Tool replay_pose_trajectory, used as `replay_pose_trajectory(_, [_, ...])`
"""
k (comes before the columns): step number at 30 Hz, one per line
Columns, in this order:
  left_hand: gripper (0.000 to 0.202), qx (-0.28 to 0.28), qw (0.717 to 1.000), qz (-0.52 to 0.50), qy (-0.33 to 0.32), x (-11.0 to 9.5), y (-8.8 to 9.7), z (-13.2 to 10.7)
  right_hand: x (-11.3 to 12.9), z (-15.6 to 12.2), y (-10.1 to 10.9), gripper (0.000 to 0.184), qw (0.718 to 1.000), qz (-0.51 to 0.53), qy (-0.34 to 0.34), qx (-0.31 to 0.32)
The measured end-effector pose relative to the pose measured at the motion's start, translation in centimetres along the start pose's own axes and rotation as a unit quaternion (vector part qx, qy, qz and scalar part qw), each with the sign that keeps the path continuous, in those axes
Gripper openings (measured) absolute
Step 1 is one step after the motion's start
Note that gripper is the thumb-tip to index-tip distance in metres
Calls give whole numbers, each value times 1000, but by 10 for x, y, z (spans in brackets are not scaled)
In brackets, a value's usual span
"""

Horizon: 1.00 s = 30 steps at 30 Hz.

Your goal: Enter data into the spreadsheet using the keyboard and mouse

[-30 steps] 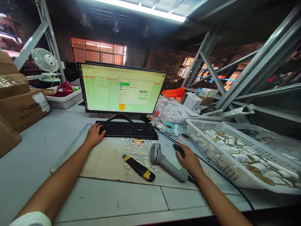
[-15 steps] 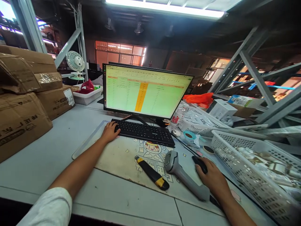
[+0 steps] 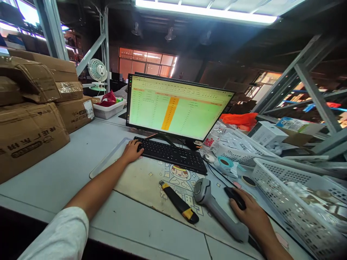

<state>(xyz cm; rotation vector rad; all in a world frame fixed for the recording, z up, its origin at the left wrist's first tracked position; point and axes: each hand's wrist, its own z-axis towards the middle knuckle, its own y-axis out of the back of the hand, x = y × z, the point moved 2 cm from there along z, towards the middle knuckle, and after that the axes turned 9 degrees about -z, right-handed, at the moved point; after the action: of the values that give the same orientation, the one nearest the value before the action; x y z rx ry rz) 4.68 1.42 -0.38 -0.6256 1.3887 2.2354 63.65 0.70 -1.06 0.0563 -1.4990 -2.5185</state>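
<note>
My left hand (image 3: 132, 151) rests at the left end of the black keyboard (image 3: 173, 155), fingers curled onto the keys. My right hand (image 3: 251, 216) lies cupped over the black mouse (image 3: 235, 197) on the printed desk mat (image 3: 143, 180). Just left of that hand lies a grey barcode scanner (image 3: 217, 209), and beside it a black and yellow utility knife (image 3: 179, 202). The monitor (image 3: 177, 107) behind the keyboard shows a green spreadsheet with an orange column.
Brown cardboard boxes (image 3: 29, 122) are stacked at the left. White baskets (image 3: 292, 195) with packets stand at the right, under grey metal racking (image 3: 311, 86). Tape rolls (image 3: 225, 162) lie near the keyboard. A small fan (image 3: 97, 70) and a basket (image 3: 108, 110) stand at the back.
The view has swung left, bringing more boxes into sight. A pop-up window on the screen has gone, leaving the spreadsheet. Both hands stay on keyboard and mouse.
</note>
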Motion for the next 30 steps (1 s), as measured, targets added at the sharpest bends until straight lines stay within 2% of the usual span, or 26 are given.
replay_pose_trajectory(11, [46,-20,1000,-4,-8,-4,4,-2,-8,2,-9,68,999,19,24,-23])
replay_pose_trajectory(18, [46,-28,999,-13,-13,-5,8,-2,-2,2,-4,69,1000,25,11,-15])
replay_pose_trajectory(23, [42,-57,998,-14,-26,-9,11,-4,6,1,1,66,997,37,41,-46])
replay_pose_trajectory(27, [35,-76,996,-12,-55,-17,23,1,24,-1,12,65,993,41,69,-84])
replay_pose_trajectory(30, [32,-81,993,-16,-85,-28,49,-3,40,-2,30,69,993,32,67,-93])
